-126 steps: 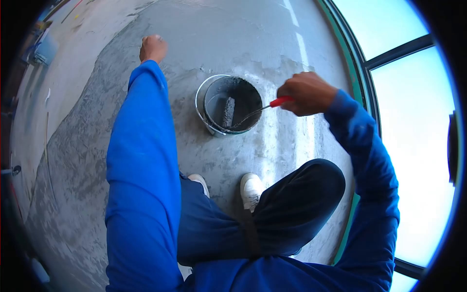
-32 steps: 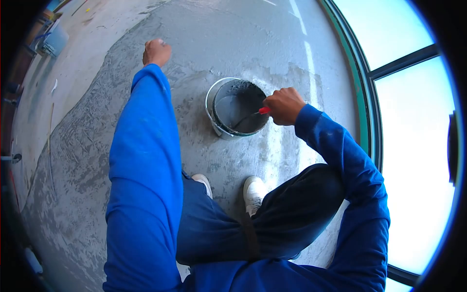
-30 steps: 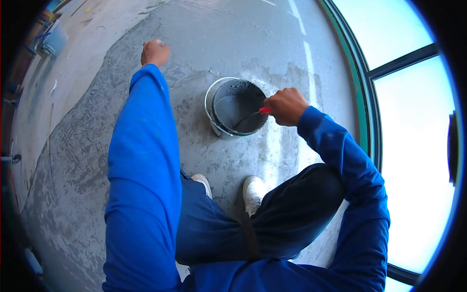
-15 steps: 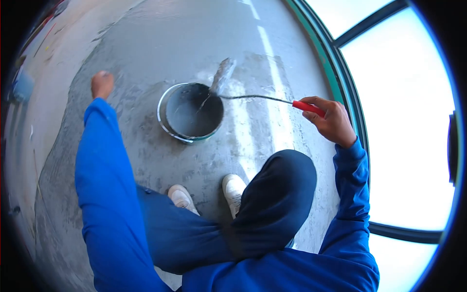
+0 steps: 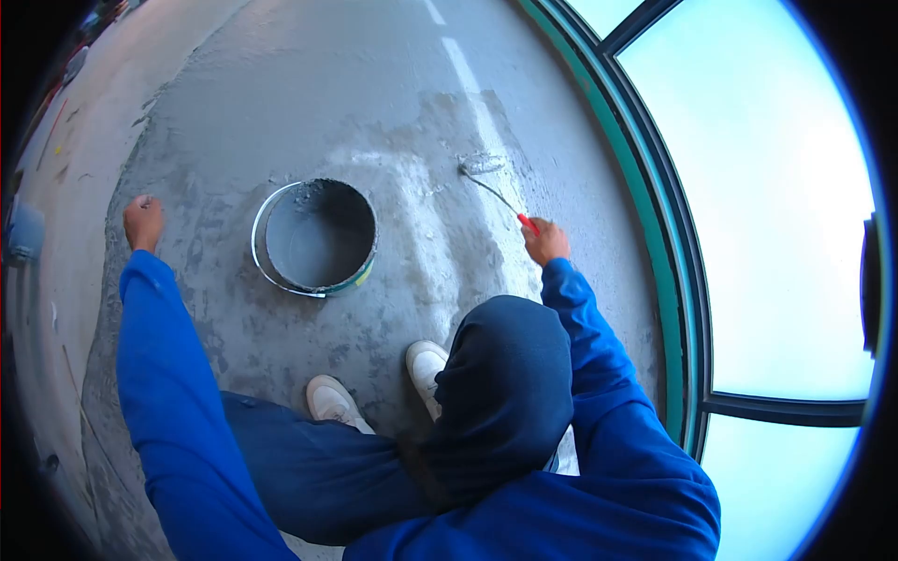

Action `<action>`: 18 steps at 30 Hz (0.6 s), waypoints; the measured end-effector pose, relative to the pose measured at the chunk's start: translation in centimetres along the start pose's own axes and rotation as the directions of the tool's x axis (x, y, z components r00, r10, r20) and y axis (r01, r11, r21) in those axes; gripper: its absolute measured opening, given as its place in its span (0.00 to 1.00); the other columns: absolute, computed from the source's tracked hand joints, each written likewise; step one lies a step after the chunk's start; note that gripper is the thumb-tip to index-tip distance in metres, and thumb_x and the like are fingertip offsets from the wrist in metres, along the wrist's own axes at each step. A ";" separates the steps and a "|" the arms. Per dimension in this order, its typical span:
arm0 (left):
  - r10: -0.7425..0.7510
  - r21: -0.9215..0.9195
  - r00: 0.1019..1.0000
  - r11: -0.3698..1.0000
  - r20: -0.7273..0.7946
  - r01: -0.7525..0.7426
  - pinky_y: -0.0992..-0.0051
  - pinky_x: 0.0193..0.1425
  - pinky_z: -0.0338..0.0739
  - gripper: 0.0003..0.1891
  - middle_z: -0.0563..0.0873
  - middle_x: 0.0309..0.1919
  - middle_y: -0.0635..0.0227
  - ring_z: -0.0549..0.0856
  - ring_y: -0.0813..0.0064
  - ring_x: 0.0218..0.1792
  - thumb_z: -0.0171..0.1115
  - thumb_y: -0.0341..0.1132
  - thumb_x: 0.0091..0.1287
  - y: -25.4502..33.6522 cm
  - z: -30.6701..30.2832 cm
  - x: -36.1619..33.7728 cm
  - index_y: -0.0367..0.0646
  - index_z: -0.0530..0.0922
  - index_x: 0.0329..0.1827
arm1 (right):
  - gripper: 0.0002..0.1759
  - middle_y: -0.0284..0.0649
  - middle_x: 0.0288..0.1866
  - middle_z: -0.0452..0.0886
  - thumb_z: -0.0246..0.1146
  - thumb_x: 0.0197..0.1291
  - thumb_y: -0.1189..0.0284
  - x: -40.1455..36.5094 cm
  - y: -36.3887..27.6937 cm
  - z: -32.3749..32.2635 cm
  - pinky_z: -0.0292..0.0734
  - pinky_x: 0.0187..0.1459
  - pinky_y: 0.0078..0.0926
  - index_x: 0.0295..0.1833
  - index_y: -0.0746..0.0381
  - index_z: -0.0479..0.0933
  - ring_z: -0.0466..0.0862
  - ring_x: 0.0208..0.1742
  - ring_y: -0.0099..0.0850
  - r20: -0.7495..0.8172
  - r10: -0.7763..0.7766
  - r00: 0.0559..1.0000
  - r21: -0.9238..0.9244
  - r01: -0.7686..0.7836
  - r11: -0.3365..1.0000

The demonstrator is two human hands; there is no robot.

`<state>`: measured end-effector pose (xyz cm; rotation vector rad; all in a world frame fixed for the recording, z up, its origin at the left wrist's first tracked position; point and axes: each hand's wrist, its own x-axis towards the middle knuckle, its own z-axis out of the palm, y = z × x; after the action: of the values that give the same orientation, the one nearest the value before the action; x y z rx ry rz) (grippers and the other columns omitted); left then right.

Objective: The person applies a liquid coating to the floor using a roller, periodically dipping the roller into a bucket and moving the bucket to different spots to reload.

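My right hand (image 5: pixel 546 243) is wrapped round the red handle of a paint roller (image 5: pixel 493 193). Its thin metal rod runs up and left to the wet grey roller head, which rests on the coated floor. My left hand (image 5: pixel 143 222) is out at the far left, curled into a fist, with nothing clearly visible in it. Between my hands, nearer the left, stands a bucket (image 5: pixel 323 234) of smooth grey coating, its wire handle lowered to the left side and its rim smeared.
The grey floor (image 5: pixel 309 112) looks wet and shiny ahead, with bright light streaks. A green-edged window frame (image 5: pixel 645 215) runs along the right. A paler floor strip (image 5: pixel 103 140) lies left, with a bluish container (image 5: pixel 25 232) beyond. My white shoes (image 5: pixel 335 402) are below the bucket.
The roller has moved from above the bucket's rim to the floor on its right. My right hand has come inward and slightly down. The bucket appears further left as the view shifted.
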<state>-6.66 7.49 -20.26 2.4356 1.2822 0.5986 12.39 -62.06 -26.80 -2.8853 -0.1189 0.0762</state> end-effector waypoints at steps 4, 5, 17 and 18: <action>0.020 0.030 0.998 0.999 0.060 -0.022 0.65 0.52 0.75 0.18 0.85 0.45 0.56 0.83 0.58 0.48 0.57 0.40 0.61 -1.1 1.6 0.7 0.37 0.80 0.50 | 0.16 0.47 0.37 0.84 0.58 0.57 0.58 -9.5 4.6 -0.8 0.77 0.44 0.45 0.48 0.50 0.80 0.83 0.41 0.49 0.085 0.022 0.996 0.042 -0.026 0.999; 0.014 0.017 0.999 1.000 0.039 -0.015 0.65 0.53 0.75 0.19 0.85 0.45 0.55 0.83 0.57 0.48 0.57 0.40 0.62 -1.1 2.0 0.6 0.37 0.80 0.50 | 0.16 0.47 0.37 0.84 0.59 0.57 0.58 -12.0 5.7 -1.5 0.77 0.44 0.45 0.49 0.50 0.80 0.83 0.41 0.49 0.129 0.049 0.990 0.062 -0.057 0.996; 0.007 -0.124 0.995 0.992 0.101 0.006 0.64 0.53 0.75 0.20 0.84 0.47 0.52 0.82 0.56 0.50 0.57 0.41 0.62 -1.3 5.9 1.4 0.36 0.80 0.51 | 0.17 0.48 0.34 0.84 0.65 0.53 0.60 -18.8 6.1 -13.6 0.78 0.40 0.41 0.48 0.53 0.83 0.84 0.36 0.47 0.119 0.119 0.986 -0.124 -0.104 0.987; 0.021 -0.131 0.997 0.991 0.075 -0.011 0.65 0.52 0.76 0.20 0.84 0.46 0.52 0.83 0.56 0.49 0.57 0.41 0.61 -1.1 5.8 1.1 0.36 0.81 0.50 | 0.16 0.48 0.33 0.84 0.66 0.52 0.61 -17.5 4.7 -15.2 0.78 0.39 0.40 0.47 0.53 0.83 0.84 0.35 0.46 0.083 0.031 0.996 -0.129 -0.020 0.991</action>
<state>-4.00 8.53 -25.52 2.3404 1.1568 0.5694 -3.74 -71.91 -12.59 -3.0126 -0.1058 0.2036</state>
